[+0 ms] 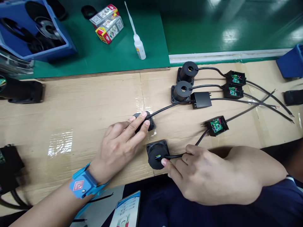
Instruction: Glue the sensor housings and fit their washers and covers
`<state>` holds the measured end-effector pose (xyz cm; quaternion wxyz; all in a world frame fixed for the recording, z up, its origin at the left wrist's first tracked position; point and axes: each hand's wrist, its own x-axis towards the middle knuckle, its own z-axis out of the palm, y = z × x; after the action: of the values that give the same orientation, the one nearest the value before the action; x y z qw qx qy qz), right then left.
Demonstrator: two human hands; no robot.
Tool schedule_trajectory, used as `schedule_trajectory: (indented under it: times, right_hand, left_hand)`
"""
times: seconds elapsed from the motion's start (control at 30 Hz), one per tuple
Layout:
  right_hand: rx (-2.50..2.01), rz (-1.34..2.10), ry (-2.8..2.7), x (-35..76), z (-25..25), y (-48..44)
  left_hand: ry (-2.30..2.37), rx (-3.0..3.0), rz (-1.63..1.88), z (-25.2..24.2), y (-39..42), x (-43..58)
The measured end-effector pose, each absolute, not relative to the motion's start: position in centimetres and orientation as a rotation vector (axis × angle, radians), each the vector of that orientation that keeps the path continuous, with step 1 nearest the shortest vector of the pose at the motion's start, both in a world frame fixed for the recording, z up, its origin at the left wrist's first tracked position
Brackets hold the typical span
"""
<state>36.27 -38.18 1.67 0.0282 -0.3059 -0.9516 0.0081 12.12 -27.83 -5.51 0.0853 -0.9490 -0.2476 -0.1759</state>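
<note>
My left hand (pixel 124 138), with a blue wrist strap (pixel 85 182), has its fingers closed over a black housing with a square flange (pixel 151 123), hiding most of it. A cable runs from this housing to a black lidded box (pixel 201 100). Closer to me stands another black round housing (pixel 158 153) with coloured wires in its top opening. My right hand (pixel 203 173) has its fingers curled round the black cable (pixel 176 156) of that housing, thumb at the rim. This cable leads to an open black box (pixel 216 126) with a green circuit board inside.
Two more flanged housings (pixel 188 71) (pixel 182 90) stand behind, cabled to open boxes (pixel 235 78) (pixel 233 91). A blue bin (pixel 59 52) of black parts, a colourful carton (pixel 109 25) and a white bottle (pixel 139 47) sit on the green surface. Another blue bin (pixel 291 63) is at right.
</note>
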Motion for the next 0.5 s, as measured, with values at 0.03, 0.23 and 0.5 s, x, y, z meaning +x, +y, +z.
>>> schedule_trajectory:
  times: [0.03,0.23,0.5]
  right_hand:
    - [-0.953,0.05,-2.953,36.3,1.8,-38.2]
    - [-0.993,0.088,-2.95,36.6,2.1,-38.4]
    - [-0.985,0.09,-2.953,36.5,2.4,-38.6]
  left_hand:
    - [-0.74,-2.812,-0.521,-5.2,-27.9,12.3]
    - [-0.67,-2.734,-0.526,-4.0,-28.0,13.0]
    - [-0.657,-2.71,-0.528,-4.2,-28.3,13.0]
